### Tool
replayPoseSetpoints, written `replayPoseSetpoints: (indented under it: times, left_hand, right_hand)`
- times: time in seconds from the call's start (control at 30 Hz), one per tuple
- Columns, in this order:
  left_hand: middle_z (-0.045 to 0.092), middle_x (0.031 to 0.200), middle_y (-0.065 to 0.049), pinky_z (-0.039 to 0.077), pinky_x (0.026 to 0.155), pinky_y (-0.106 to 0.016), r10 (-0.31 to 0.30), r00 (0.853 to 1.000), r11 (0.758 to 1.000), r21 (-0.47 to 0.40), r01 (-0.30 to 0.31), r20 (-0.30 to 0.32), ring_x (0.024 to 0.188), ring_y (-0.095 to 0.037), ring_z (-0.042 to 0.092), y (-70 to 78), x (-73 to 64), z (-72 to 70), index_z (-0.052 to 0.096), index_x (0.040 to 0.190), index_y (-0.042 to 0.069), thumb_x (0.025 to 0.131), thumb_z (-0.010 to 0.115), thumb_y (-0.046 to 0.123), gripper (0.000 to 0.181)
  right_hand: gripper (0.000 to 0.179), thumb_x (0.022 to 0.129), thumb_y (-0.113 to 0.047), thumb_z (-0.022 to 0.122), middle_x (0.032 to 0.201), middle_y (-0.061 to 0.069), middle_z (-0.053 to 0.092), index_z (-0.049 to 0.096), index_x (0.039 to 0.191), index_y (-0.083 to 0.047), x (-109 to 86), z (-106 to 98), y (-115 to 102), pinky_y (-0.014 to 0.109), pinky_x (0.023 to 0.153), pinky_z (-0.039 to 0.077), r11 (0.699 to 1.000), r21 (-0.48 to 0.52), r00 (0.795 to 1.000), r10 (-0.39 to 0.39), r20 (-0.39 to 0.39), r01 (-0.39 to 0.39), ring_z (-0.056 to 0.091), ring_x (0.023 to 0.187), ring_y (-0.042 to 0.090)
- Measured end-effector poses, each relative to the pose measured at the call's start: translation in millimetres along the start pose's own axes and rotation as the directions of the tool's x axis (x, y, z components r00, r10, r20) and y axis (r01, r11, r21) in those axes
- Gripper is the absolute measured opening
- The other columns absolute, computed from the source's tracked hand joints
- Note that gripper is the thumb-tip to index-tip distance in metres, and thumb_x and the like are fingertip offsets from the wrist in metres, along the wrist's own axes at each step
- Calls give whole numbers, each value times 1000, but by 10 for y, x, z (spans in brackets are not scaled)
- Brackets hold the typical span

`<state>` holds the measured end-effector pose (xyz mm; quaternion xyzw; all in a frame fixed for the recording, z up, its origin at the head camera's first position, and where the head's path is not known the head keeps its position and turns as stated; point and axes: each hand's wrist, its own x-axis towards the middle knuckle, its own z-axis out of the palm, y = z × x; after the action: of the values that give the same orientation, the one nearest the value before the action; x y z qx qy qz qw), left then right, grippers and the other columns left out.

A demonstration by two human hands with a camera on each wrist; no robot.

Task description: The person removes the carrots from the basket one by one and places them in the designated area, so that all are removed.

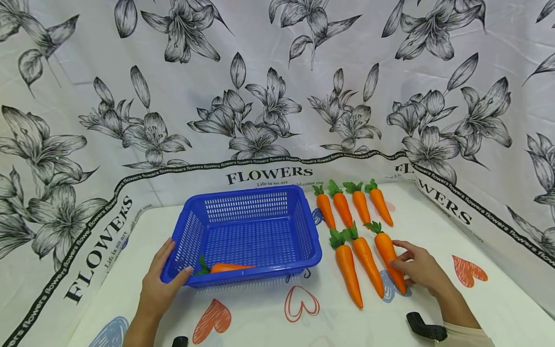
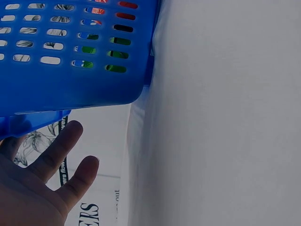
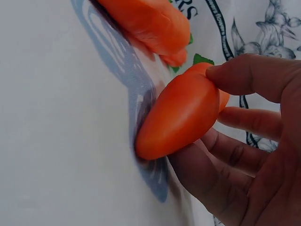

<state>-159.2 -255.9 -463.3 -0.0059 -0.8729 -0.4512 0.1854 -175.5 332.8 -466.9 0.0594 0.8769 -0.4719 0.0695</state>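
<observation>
A blue plastic basket with slotted walls stands left of centre. My left hand holds its near left corner, with the thumb over the front rim. In the left wrist view two fingers spread apart below the basket wall. Inside the basket lies one orange carrot with a green top, partly hidden by the front wall. My right hand grips the rightmost carrot of the near row between thumb and fingers. The right wrist view shows that carrot close up, its tip at the cloth.
Two more carrots lie beside the gripped one. Behind them is a far row of several carrots. A white cloth with printed hearts covers the table, and a flower-printed curtain surrounds it.
</observation>
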Motion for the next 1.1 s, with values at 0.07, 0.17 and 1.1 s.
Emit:
replayPoseSetpoints:
  times: [0.07,0.17,1.1]
  left_hand:
    - [22,157,-7,23,100,-71,0,1000,1000,0,0,0,141,-39,20,-3,1,-4,35,151,14,85,71,27,77]
    - [22,157,-7,22,100,-71,-1,1000,1000,-2,1,2,141,-38,19,-4,-1,-7,34,151,14,85,71,27,77]
    - [21,158,-5,26,97,-71,-10,1000,1000,8,10,6,141,-39,20,8,-1,-1,33,152,17,85,70,29,78]
  right_hand:
    - [71,85,-18,72,98,16,56,38,144,0,4,13,-2,39,55,57,1000,-19,1000,14,-1,-14,56,71,24]
    - [71,85,-20,73,97,15,56,38,144,0,-1,23,-4,38,56,57,999,-47,1000,20,1,-20,55,71,24]
    - [80,85,-37,73,105,17,58,35,146,-1,-66,-76,-53,37,58,57,996,-86,1000,7,-21,-8,63,75,23]
